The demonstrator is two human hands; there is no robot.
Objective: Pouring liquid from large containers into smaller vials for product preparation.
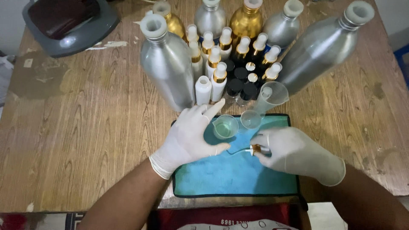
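Nearest the wearer, a blue cloth [230,174] lies flat on the wooden table [85,140], apparently as a work mat under the small vessels. The gloved right hand [294,153] rests on it with thumb and forefinger pinched on a spray pump [254,149], whose thin dip tube trails left across the cloth; held by its collar, the tube stays free. The left hand [191,136] is spread, fingers apart, gripping nothing, its index finger stretched toward the small white bottles [211,83], its thumb just beside a small glass [225,126] of pale liquid. Next to that glass stands a clear funnel [251,119], and behind it a tilted measuring cup [270,96]. Further back, small capped bottles cluster between tall silver bottles [168,64], with a gold bottle [246,23] at the rear. A dark bin [68,25] sits at the far left corner.
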